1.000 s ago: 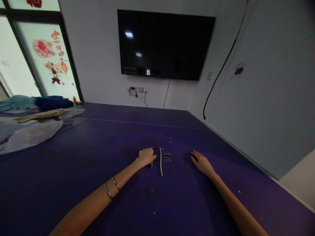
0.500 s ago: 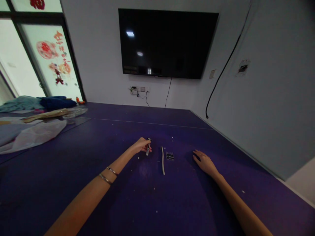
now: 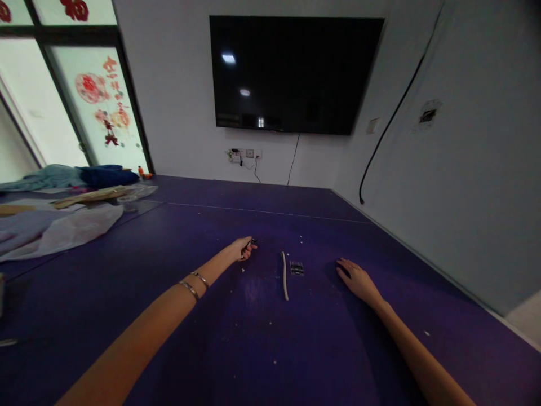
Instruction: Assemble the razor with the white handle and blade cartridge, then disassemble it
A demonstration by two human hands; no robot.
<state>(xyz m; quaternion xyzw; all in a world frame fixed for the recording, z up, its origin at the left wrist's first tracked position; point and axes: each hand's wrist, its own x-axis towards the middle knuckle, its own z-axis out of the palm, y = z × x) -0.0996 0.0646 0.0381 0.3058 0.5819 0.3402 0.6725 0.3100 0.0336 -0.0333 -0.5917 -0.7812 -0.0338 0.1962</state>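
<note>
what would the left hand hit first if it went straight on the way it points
Past the left hand, the way looks free across the purple surface to the wall, though depth is unclear.

Left hand (image 3: 245, 248) is now sitting well left of the off-white tube (image 3: 284, 276), about level with its far end; a second ago it was near the tube's side. The slim dark tool (image 3: 248, 246) in its fingers is leaning diagonally and mostly hiding behind them; half a second ago its pale lower end was hanging in view. A white scrap (image 3: 243, 270) left of the tube is showing, formerly under the wrist. View is swinging left: a pale sliver (image 3: 7, 342) is appearing far left of the tube.
</note>
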